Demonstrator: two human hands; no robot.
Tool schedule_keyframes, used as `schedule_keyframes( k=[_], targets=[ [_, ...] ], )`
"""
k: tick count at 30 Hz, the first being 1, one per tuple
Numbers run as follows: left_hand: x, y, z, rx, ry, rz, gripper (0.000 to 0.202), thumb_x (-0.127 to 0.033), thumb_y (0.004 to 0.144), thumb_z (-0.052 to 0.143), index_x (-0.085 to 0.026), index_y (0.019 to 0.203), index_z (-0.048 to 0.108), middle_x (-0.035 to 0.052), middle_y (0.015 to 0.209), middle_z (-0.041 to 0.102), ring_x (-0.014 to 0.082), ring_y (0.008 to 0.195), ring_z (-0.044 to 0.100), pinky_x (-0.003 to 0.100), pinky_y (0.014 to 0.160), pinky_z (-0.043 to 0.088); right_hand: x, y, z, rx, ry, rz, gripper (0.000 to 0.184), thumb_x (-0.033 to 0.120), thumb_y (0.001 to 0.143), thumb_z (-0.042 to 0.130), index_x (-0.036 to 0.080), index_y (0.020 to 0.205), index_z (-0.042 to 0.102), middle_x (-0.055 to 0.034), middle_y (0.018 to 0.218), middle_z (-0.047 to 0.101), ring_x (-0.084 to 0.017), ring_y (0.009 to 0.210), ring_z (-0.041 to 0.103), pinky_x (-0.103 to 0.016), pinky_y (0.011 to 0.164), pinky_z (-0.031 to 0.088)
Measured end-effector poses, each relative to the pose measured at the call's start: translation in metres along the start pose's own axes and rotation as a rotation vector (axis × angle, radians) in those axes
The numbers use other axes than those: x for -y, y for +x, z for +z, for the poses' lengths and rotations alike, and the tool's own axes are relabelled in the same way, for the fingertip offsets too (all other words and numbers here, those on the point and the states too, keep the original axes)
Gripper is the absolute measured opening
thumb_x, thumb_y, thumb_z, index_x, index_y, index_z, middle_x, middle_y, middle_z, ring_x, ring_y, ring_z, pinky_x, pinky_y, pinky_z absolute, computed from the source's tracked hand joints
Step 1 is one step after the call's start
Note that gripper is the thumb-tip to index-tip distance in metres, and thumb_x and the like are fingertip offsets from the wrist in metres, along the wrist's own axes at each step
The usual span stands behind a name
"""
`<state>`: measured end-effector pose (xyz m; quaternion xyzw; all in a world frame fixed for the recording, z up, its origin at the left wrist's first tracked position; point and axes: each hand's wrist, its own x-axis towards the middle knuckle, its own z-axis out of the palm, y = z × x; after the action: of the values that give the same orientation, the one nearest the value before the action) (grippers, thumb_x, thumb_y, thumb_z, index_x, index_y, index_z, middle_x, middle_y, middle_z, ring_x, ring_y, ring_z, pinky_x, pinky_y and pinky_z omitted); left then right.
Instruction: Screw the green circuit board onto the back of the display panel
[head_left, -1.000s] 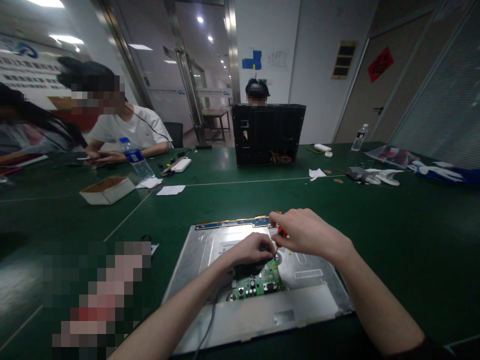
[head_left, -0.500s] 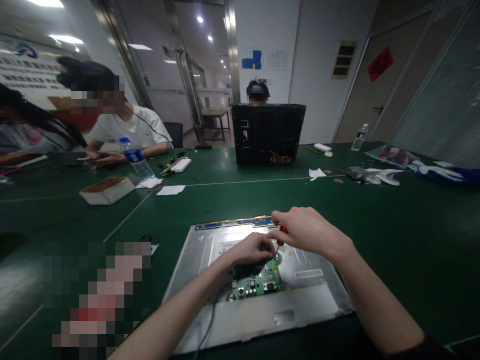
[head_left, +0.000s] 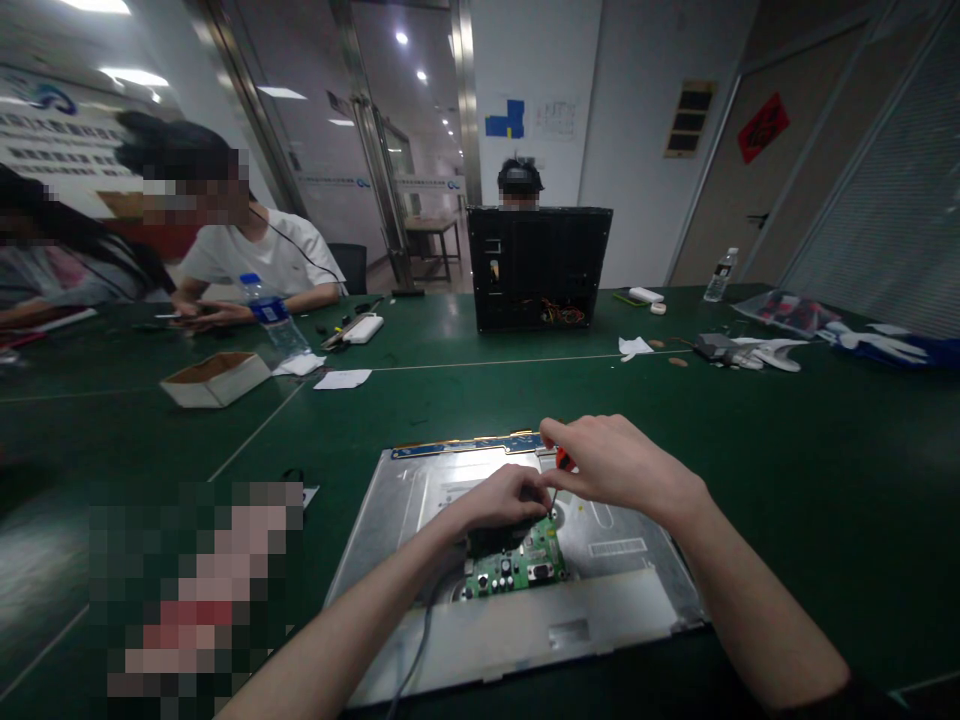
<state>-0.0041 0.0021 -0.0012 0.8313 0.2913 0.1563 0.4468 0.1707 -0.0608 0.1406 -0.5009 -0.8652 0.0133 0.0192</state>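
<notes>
A flat silver metal display panel lies on the table in front of me, with a green circuit board at its middle and a narrow blue board along its far edge. My right hand grips a screwdriver by its red and black handle. The thin shaft slants down to the board's far right corner. Close beside the tip, my left hand has its fingers pinched together; what they hold is hidden. A grey cable runs from under my left forearm towards the near edge.
Beyond the panel are an open cardboard box, a water bottle, papers and a black device housing with a person behind it. White gloves lie at right. Two people sit at left. A blurred-out item lies at near left.
The screwdriver's handle has turned slightly within my right fingers. Both hands stay in nearly the same place, and the panel has not moved.
</notes>
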Motion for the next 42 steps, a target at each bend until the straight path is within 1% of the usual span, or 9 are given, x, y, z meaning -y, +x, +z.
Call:
schedule_keyframes(
  k=[2,6,12,18,23,27,30,35,42],
  targets=[
    [-0.0019,-0.0005,-0.0003,0.003,-0.003,0.004,0.013,-0.005,0.074,0.064,-0.014,0.079,0.071,-0.0007,0.074,0.069,0.0156,0.070,0.062,0.022,0.069,0.045,-0.0006,0.0013,0.0003,-0.007,-0.020,0.027,0.025,0.041,0.092,0.055,0.019,0.099,0.062,-0.0067,0.080,0.070,-0.021,0.070,0.064,-0.028,0.053,0.026],
    [-0.0017,-0.0003,-0.0004,-0.005,0.001,0.001,0.011,-0.005,0.073,0.064,-0.014,0.075,0.071,0.0001,0.075,0.069,0.0165,0.073,0.062,0.022,0.070,0.045,-0.0005,0.0015,0.0000,-0.006,-0.026,0.030,0.018,0.034,0.092,0.053,0.019,0.092,0.063,-0.0058,0.076,0.069,-0.020,0.067,0.063,-0.028,0.053,0.025],
    [0.0043,0.0017,0.0004,-0.016,0.001,-0.008,0.014,-0.005,0.072,0.065,-0.014,0.079,0.072,-0.0005,0.075,0.070,0.0166,0.072,0.061,0.022,0.069,0.045,0.0019,-0.0020,-0.0001,-0.002,0.022,-0.040,0.019,0.028,0.085,0.057,0.019,0.102,0.058,-0.0047,0.089,0.071,-0.019,0.075,0.064,-0.027,0.055,0.027],
    [0.0008,-0.0005,0.0003,-0.007,-0.013,-0.001,0.014,-0.006,0.073,0.064,-0.015,0.081,0.071,-0.0005,0.075,0.069,0.0160,0.071,0.062,0.022,0.070,0.046,-0.0004,-0.0002,0.0014,-0.015,-0.003,0.012,0.025,0.040,0.089,0.058,0.018,0.102,0.060,-0.0078,0.086,0.072,-0.023,0.074,0.066,-0.029,0.054,0.026],
    [0.0002,-0.0005,0.0008,-0.011,-0.016,-0.002,0.014,-0.005,0.073,0.065,-0.015,0.081,0.071,-0.0008,0.075,0.069,0.0157,0.071,0.062,0.022,0.070,0.046,-0.0016,0.0011,0.0014,-0.005,-0.011,0.029,0.020,0.036,0.091,0.056,0.018,0.100,0.063,-0.0083,0.085,0.072,-0.023,0.073,0.066,-0.029,0.054,0.027],
    [0.0016,0.0010,0.0003,-0.013,-0.010,0.002,0.013,-0.004,0.073,0.065,-0.015,0.077,0.071,-0.0007,0.076,0.069,0.0160,0.073,0.062,0.022,0.071,0.046,-0.0013,-0.0008,0.0007,0.012,0.019,-0.012,0.020,0.032,0.089,0.057,0.020,0.104,0.059,-0.0059,0.090,0.072,-0.021,0.076,0.066,-0.028,0.055,0.029],
    [0.0017,0.0011,-0.0001,-0.012,-0.010,0.005,0.013,-0.003,0.073,0.065,-0.014,0.077,0.071,-0.0003,0.076,0.069,0.0160,0.074,0.062,0.022,0.072,0.046,-0.0009,-0.0016,0.0005,0.016,0.033,-0.031,0.023,0.034,0.087,0.059,0.020,0.105,0.058,-0.0049,0.092,0.071,-0.020,0.078,0.065,-0.027,0.055,0.030],
    [0.0003,0.0002,-0.0001,0.000,-0.019,0.008,0.015,-0.003,0.073,0.065,-0.015,0.079,0.071,-0.0012,0.075,0.069,0.0154,0.071,0.063,0.022,0.070,0.046,-0.0004,0.0005,0.0008,0.005,0.001,0.013,0.023,0.039,0.090,0.057,0.020,0.103,0.062,-0.0065,0.082,0.071,-0.021,0.072,0.065,-0.028,0.054,0.027],
    [0.0023,0.0008,0.0006,-0.007,-0.013,0.005,0.014,-0.004,0.073,0.066,-0.014,0.080,0.071,-0.0005,0.077,0.070,0.0163,0.073,0.063,0.023,0.071,0.047,-0.0006,-0.0016,0.0016,-0.006,0.012,-0.021,0.020,0.027,0.087,0.057,0.020,0.105,0.059,-0.0060,0.088,0.072,-0.019,0.075,0.064,-0.027,0.054,0.025]
  ],
)
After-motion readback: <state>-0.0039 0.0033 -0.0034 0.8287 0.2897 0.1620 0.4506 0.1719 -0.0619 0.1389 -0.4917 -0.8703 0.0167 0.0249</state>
